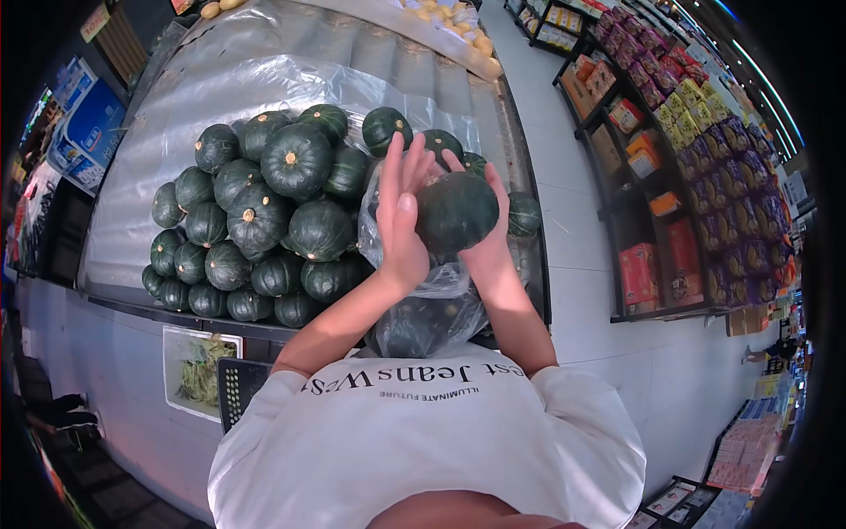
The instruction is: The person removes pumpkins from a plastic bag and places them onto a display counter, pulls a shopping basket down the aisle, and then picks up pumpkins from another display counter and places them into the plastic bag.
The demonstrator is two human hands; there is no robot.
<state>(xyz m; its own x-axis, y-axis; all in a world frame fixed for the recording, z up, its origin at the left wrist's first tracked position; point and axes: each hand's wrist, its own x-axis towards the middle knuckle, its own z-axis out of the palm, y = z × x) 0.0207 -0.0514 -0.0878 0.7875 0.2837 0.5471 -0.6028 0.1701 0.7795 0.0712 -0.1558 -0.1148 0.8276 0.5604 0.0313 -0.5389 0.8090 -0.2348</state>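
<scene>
The dark green pumpkin is resting between the person's two bare hands, above the near right part of the table. The left hand is pressing against its left side, with the fingers stretching nearly straight and pointing to the far side, while the right hand is curving around its far right side and supporting it from the right; together the fingers of both hands are gripping the pumpkin. A clear plastic bag is hanging between the forearms, showing dark, rounded contents through its film, and part of its film is spreading out to the left of the left hand. To the left, a large pile of similar pumpkins is covering the near part of the table, while a few loose ones are lying beyond the hands, and another loose pumpkin is sitting to their right near the table's edge. Clear plastic sheeting is lying behind the pile, and yellowish produce is sitting at the far side. Below the table's near edge, a white box is holding leafy greens, and on the right, dark shelves are carrying packaged goods.
</scene>
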